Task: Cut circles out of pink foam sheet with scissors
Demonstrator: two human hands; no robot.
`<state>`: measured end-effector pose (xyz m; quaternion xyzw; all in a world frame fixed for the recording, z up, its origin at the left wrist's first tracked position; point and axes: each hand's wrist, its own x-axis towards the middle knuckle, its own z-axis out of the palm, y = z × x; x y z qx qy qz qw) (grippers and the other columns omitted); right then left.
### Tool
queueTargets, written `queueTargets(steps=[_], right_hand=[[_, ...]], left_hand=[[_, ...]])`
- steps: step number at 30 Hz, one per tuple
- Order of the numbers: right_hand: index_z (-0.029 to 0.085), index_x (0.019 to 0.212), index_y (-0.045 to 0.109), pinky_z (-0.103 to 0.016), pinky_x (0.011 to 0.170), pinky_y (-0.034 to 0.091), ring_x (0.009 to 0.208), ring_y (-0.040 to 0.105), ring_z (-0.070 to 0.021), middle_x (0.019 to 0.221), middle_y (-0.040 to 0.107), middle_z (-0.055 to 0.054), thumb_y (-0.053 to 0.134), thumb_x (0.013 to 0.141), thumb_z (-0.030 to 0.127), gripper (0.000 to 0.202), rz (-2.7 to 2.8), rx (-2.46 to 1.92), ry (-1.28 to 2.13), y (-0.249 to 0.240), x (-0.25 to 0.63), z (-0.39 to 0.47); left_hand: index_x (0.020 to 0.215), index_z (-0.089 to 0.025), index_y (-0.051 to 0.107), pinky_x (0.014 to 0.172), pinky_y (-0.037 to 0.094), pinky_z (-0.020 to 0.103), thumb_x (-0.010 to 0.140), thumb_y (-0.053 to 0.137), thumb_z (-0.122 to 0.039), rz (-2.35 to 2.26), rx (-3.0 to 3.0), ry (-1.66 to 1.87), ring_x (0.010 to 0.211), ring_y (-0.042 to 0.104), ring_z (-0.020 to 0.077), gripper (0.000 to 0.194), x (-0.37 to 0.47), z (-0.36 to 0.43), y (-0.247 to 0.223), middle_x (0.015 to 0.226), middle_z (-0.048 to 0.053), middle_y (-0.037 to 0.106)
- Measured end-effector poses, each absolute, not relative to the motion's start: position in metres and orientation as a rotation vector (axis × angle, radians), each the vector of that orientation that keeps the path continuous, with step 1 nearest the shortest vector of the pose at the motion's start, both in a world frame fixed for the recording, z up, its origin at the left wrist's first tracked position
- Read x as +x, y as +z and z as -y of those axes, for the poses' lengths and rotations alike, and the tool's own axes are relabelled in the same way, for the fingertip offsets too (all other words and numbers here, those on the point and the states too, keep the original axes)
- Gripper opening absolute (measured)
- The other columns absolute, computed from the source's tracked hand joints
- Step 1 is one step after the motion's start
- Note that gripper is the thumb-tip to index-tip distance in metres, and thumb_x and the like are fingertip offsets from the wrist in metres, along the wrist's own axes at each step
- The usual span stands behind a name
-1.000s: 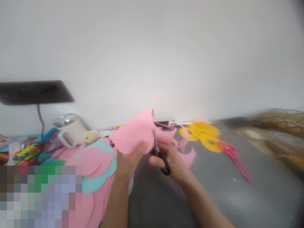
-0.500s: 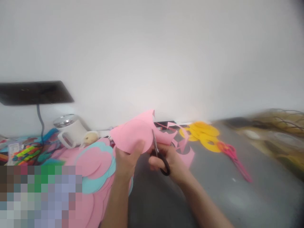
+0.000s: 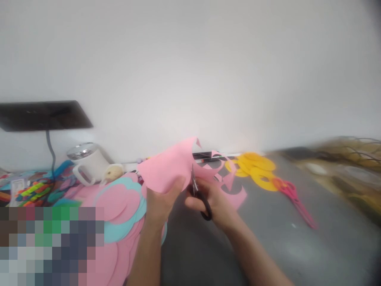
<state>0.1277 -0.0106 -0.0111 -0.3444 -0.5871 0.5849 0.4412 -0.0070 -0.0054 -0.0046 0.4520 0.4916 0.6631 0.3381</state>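
Observation:
A sheet of pink paper (image 3: 168, 165) is held up off the table by my left hand (image 3: 163, 200), its thumb on the near face and the fingers mostly hidden behind. My right hand (image 3: 212, 200) grips scissors (image 3: 204, 204) by their black handles. The blades stand upright at the sheet's right edge, and a curved pink offcut (image 3: 205, 171) hangs beside them. More pink scraps (image 3: 238, 196) lie just beyond my right hand. To the left of my left wrist, pink and light-blue paper circles (image 3: 119, 202) overlap in a pile.
Yellow paper rings (image 3: 256, 167) and pink-handled scissors (image 3: 296, 202) lie to the right on the grey table (image 3: 268, 238). At the back left stands a white lidded mug (image 3: 92, 163) below a dark panel (image 3: 44, 115) on the wall. Colourful craft pieces (image 3: 34, 190) crowd the far left.
The pink sheet has turned slightly in my left hand, and its top right corner curls more. The scissor blades sit a little lower along its edge, with the offcut shifted.

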Motion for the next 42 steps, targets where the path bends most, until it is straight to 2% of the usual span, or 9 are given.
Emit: queueTargets(steps=[4, 9, 12, 19, 29, 38, 42], right_hand=[[0.017, 0.078, 0.053, -0.024, 0.054, 0.034, 0.059, 0.041, -0.0107, 0.065, 0.046, 0.003, 0.074, 0.067, 0.043, 0.036, 1.477, -0.818, 1.446, -0.01, 0.1279, 0.0099], [0.017, 0.078, 0.051, -0.025, 0.054, 0.033, 0.059, 0.039, -0.0106, 0.064, 0.044, 0.003, 0.072, 0.068, 0.049, 0.04, 1.478, -0.845, 1.433, -0.0101, 0.1271, 0.0091], [0.017, 0.08, 0.051, -0.025, 0.054, 0.032, 0.06, 0.039, -0.0107, 0.065, 0.044, 0.003, 0.073, 0.066, 0.05, 0.042, 1.479, -0.834, 1.442, -0.0104, 0.1272, 0.0091], [0.017, 0.079, 0.051, -0.025, 0.054, 0.031, 0.059, 0.039, -0.0106, 0.064, 0.044, 0.004, 0.074, 0.066, 0.048, 0.041, 1.461, -0.83, 1.464, -0.0103, 0.127, 0.0103], [0.017, 0.076, 0.051, -0.024, 0.053, 0.032, 0.057, 0.038, -0.01, 0.062, 0.043, 0.004, 0.075, 0.064, 0.047, 0.041, 1.462, -0.855, 1.442, -0.01, 0.128, 0.0096], [0.017, 0.077, 0.052, -0.024, 0.052, 0.031, 0.058, 0.039, -0.0109, 0.062, 0.043, 0.004, 0.073, 0.066, 0.049, 0.04, 1.483, -0.877, 1.424, -0.009, 0.128, 0.0107], [0.017, 0.074, 0.051, -0.023, 0.051, 0.029, 0.056, 0.035, -0.0097, 0.06, 0.039, 0.005, 0.075, 0.065, 0.046, 0.039, 1.473, -0.867, 1.426, -0.0074, 0.1281, 0.0109]], left_hand=[[0.114, -0.02, 0.055, 0.092, 0.046, 0.048, 0.059, 0.075, -0.036, -1.241, 1.213, 1.72, 0.108, 0.056, 0.0292, 0.061, -0.0073, 0.0061, -0.0036, 0.11, 0.01, 0.062], [0.106, -0.019, 0.061, 0.086, 0.05, 0.047, 0.061, 0.073, -0.036, -1.238, 1.226, 1.636, 0.101, 0.06, 0.0288, 0.049, -0.0057, 0.0087, -0.0016, 0.106, 0.01, 0.064], [0.109, -0.019, 0.059, 0.085, 0.051, 0.047, 0.06, 0.074, -0.037, -1.248, 1.22, 1.646, 0.102, 0.059, 0.0296, 0.054, -0.006, 0.0084, -0.0027, 0.105, 0.01, 0.064], [0.111, -0.021, 0.057, 0.085, 0.05, 0.047, 0.06, 0.074, -0.034, -1.259, 1.236, 1.654, 0.103, 0.058, 0.0291, 0.055, -0.0082, 0.0081, -0.0025, 0.109, 0.01, 0.062], [0.105, -0.019, 0.059, 0.082, 0.051, 0.046, 0.06, 0.074, -0.035, -1.273, 1.222, 1.668, 0.098, 0.06, 0.0285, 0.051, -0.0074, 0.0078, -0.0017, 0.102, 0.01, 0.064], [0.111, -0.021, 0.057, 0.089, 0.049, 0.048, 0.059, 0.074, -0.04, -1.218, 1.261, 1.718, 0.104, 0.058, 0.0293, 0.058, -0.0064, 0.0056, -0.0061, 0.108, 0.01, 0.063], [0.112, -0.02, 0.056, 0.09, 0.048, 0.047, 0.06, 0.074, -0.038, -1.23, 1.238, 1.694, 0.105, 0.057, 0.0292, 0.057, -0.0061, 0.0067, -0.0051, 0.109, 0.01, 0.062]])
